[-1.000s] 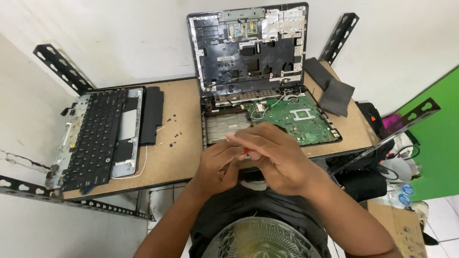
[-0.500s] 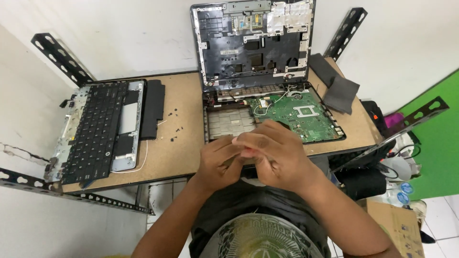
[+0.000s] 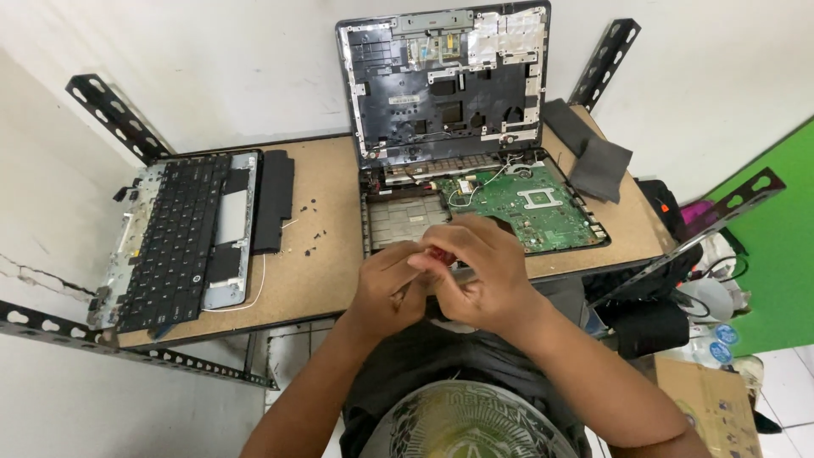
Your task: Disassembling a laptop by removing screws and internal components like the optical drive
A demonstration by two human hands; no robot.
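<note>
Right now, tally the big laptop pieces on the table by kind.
Opened laptop base with green circuit board: 1
Removed keyboard panel: 1
Black battery bar: 1
Dark grey flat covers: 2
Total: 5
The hands hold a small red item, not counted.

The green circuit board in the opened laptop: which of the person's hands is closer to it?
Right. The right hand sits just below the green circuit board, at its near edge. The left hand is farther to the left, in front of the laptop's bare grey bay.
</note>
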